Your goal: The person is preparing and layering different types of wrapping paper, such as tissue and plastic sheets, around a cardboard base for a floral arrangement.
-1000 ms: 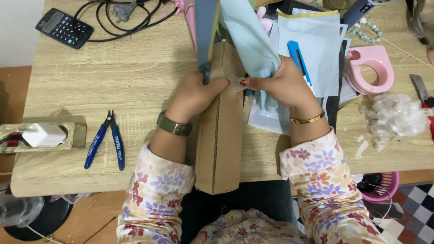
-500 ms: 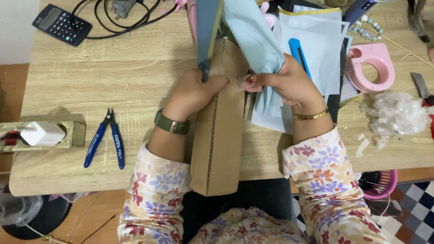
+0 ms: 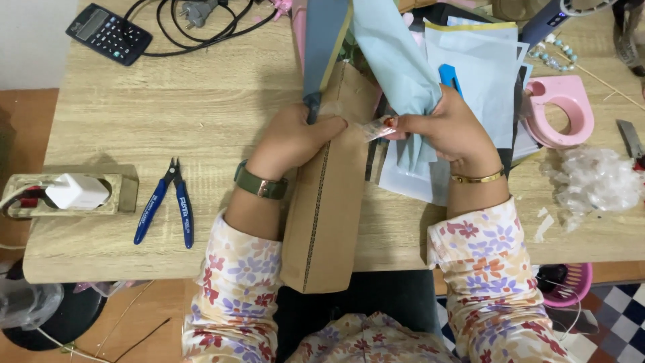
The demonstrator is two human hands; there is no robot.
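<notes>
Brown cardboard box [image 3: 326,202] lies mid-counter [image 3: 168,101]. Our left hand [image 3: 292,138] pins grey paper [image 3: 322,47] to it; our right hand [image 3: 450,128] grips light-blue paper [image 3: 396,67], pinching clear tape [image 3: 376,128]. We judge the wrapping unfinished.

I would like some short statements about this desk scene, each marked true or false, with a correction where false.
1. The left hand presses on a long cardboard box. True.
2. The right hand grips light blue wrapping paper. True.
3. The blue-handled pliers lie right of the box. False: they lie to its left.
4. The calculator sits at the table's near right corner. False: far left corner.
5. The pink tape dispenser lies right of the hands. True.
</notes>
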